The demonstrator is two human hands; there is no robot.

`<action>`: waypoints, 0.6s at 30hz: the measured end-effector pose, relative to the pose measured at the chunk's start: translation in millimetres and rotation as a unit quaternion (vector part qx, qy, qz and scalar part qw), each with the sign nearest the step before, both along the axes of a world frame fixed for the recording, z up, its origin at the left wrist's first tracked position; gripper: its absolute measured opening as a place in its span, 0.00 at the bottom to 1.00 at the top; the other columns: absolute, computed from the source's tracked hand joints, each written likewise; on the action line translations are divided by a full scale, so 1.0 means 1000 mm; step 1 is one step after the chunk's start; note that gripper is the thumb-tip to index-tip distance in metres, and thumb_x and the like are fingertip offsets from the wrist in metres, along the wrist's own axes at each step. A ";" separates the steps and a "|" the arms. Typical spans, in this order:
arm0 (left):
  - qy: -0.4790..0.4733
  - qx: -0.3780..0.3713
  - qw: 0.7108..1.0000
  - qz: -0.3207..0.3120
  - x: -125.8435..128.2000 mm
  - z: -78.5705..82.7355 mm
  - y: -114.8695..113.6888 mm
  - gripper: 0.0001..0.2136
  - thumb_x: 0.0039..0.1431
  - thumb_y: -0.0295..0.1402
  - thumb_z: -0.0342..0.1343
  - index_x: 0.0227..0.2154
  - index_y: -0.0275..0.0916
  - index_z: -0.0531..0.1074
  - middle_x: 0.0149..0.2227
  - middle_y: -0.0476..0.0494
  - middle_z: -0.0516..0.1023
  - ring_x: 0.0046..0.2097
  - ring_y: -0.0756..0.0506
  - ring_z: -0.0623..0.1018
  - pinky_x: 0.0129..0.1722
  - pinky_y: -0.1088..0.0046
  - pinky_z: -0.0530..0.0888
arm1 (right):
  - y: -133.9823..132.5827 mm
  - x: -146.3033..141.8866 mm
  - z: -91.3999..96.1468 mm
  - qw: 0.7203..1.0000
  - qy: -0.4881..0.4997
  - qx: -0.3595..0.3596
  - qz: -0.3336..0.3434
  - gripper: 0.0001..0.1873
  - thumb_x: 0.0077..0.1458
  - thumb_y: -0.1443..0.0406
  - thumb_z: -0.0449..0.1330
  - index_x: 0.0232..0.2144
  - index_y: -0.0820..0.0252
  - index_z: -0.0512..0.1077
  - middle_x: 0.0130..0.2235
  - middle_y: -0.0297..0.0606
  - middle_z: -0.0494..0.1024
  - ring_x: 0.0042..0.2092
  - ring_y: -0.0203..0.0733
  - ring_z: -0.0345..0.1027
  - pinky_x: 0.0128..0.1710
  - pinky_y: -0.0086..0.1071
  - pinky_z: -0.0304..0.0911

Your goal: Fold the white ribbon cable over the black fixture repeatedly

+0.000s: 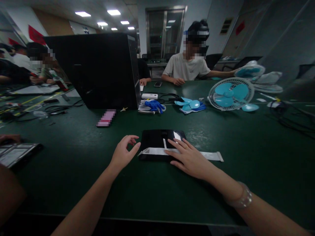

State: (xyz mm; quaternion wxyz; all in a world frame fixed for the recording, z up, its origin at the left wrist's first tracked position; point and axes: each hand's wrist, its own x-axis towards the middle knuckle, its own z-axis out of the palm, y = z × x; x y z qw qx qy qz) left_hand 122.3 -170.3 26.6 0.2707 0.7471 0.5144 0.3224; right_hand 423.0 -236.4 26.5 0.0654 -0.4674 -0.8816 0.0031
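A flat black rectangular panel (151, 137) lies on the green table in front of me, with a glossy reflection at its top right. Across its lower part runs a white flat ribbon cable (155, 150), which sticks out past the panel on the right. A short white strip (164, 143) stands up from that cable towards the panel's far edge. My right hand (187, 155) lies spread over the panel and cable, fingers apart, gripping nothing. Just left of the panel hovers my left hand (125, 152), its fingers loosely bent, thumb apart and nothing held.
Behind the panel stands a large black case (98, 72), with a pink phone (106, 118) and keys (124, 109) before it. Blue gloves (155, 106), a blue fan blade (190, 104) and a caged fan (228, 94) lie farther back. A person (187, 65) sits opposite.
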 end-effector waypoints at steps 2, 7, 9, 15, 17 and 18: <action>-0.014 0.024 1.000 0.002 -0.001 -0.001 0.000 0.15 0.62 0.42 0.51 0.47 0.39 0.71 0.42 0.43 0.73 0.43 0.43 0.73 0.38 0.67 0.70 | 0.001 0.000 0.000 1.000 0.002 -0.024 -0.004 0.27 0.64 0.49 0.49 0.63 0.46 0.62 0.69 0.40 0.52 0.68 0.56 0.43 0.64 0.59 0.44; -0.017 0.053 0.998 0.001 -0.001 -0.003 0.001 0.14 0.63 0.40 0.50 0.45 0.39 0.72 0.40 0.44 0.73 0.42 0.43 0.74 0.38 0.67 0.70 | 0.003 0.006 0.003 0.997 0.041 -0.066 -0.006 0.34 0.63 0.48 0.51 0.68 0.43 0.50 0.71 0.36 0.42 0.69 0.55 0.38 0.65 0.57 0.41; -0.019 0.058 0.998 0.004 -0.001 -0.003 0.001 0.13 0.63 0.40 0.50 0.45 0.39 0.72 0.40 0.44 0.74 0.42 0.43 0.75 0.38 0.67 0.71 | 0.004 0.013 0.003 0.995 0.049 -0.085 -0.025 0.40 0.61 0.47 0.53 0.69 0.44 0.42 0.71 0.36 0.38 0.69 0.56 0.35 0.66 0.57 0.39; -0.021 0.030 0.999 0.010 -0.001 -0.003 0.000 0.14 0.63 0.41 0.50 0.45 0.39 0.72 0.41 0.43 0.74 0.42 0.43 0.75 0.38 0.66 0.72 | 0.012 0.030 0.002 0.981 0.017 -0.164 -0.097 0.52 0.57 0.41 0.51 0.70 0.57 0.33 0.70 0.45 0.39 0.69 0.56 0.35 0.65 0.56 0.41; -0.026 0.024 0.999 0.011 -0.001 -0.005 0.001 0.14 0.63 0.42 0.51 0.45 0.40 0.73 0.41 0.43 0.74 0.43 0.42 0.75 0.39 0.65 0.72 | 0.014 0.031 0.003 0.981 0.005 -0.167 -0.100 0.53 0.56 0.40 0.51 0.70 0.60 0.34 0.70 0.46 0.39 0.69 0.56 0.36 0.66 0.54 0.41; -0.033 0.021 0.999 0.011 -0.002 -0.006 0.002 0.14 0.63 0.42 0.51 0.45 0.40 0.73 0.41 0.43 0.74 0.43 0.42 0.75 0.40 0.65 0.72 | 0.014 0.032 0.003 0.980 -0.002 -0.168 -0.104 0.52 0.56 0.40 0.50 0.70 0.61 0.35 0.70 0.46 0.40 0.69 0.56 0.36 0.66 0.54 0.40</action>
